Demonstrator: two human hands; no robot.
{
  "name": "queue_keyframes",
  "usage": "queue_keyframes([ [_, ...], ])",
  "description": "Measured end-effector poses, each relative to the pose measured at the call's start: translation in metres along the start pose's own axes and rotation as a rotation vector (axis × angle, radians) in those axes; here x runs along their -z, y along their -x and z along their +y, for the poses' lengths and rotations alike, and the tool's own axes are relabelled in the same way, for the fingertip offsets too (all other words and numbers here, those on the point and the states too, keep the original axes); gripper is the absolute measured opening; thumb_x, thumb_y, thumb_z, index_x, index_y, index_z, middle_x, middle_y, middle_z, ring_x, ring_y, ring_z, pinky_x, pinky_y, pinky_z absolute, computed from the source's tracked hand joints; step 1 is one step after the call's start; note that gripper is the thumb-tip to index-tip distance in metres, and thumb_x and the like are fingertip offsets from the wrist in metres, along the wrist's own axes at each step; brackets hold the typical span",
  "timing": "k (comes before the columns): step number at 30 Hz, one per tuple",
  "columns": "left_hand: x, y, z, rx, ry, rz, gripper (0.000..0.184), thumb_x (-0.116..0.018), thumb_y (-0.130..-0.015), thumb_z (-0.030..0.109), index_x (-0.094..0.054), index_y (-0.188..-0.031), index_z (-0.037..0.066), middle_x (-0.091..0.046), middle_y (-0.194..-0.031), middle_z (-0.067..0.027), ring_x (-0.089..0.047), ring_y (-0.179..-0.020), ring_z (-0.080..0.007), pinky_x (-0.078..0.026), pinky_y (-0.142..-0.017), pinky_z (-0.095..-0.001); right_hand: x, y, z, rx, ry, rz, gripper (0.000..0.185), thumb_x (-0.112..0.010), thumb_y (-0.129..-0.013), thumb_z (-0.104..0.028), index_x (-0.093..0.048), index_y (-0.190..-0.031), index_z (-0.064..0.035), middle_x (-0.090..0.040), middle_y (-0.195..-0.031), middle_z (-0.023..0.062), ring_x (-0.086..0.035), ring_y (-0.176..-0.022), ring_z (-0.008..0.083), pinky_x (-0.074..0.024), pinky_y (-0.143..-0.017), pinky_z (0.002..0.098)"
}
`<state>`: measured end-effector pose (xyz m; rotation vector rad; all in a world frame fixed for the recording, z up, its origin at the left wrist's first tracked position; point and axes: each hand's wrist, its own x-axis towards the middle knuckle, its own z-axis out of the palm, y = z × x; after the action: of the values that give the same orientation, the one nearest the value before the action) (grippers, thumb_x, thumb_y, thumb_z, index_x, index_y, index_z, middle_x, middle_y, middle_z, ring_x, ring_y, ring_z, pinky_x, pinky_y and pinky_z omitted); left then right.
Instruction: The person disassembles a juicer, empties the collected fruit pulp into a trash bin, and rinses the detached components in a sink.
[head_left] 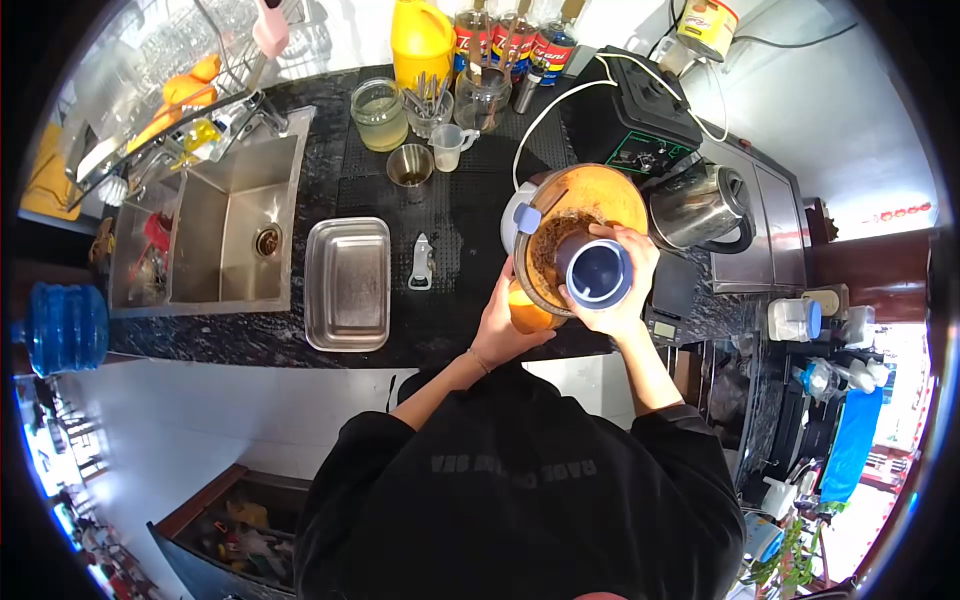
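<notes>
A round orange tub [610, 184] with dark brown, grainy-looking contents stands tilted over the counter's near edge. My left hand [503, 325] is closed around its lower left side, thumb toward me. My right hand [632, 275] wraps around a dark blue cup [598, 272] with a pale rim, held at the tub's mouth on the right. The cup's lower part is hidden, so I cannot tell whether it touches the contents. A pale blue clip-like piece [526, 217] sits on the tub's left rim.
A steel tray [348, 340] and a bottle opener [421, 265] lie to the left, beside the sink [300, 200]. Behind are a glass jar [379, 115], a metal cup [410, 166] and a measuring jug [449, 148]. A black machine [635, 110] and a steel pitcher [690, 207] stand right.
</notes>
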<state>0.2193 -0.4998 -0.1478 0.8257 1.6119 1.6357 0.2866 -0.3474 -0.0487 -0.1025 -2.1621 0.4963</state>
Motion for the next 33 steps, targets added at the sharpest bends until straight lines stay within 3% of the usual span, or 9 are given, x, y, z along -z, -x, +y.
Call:
queue_keyframes([
  [33, -0.002, -0.002, -0.001, -0.001, 0.002, -0.01, 0.105, -0.078, -0.057, 0.008, -0.011, -0.138, 0.005, -0.033, -0.133, -0.0168, -0.04, -0.12, -0.0285, -0.035, -0.1, -0.0368, 0.001, 0.001, -0.002, -0.036, 0.032, 0.027, 0.068, -0.071, -0.055, -0.032, -0.048, -0.112, -0.0051, -0.062, -0.105, 0.0088, -0.05, -0.096, 0.0229, -0.0347, -0.088, 0.0362],
])
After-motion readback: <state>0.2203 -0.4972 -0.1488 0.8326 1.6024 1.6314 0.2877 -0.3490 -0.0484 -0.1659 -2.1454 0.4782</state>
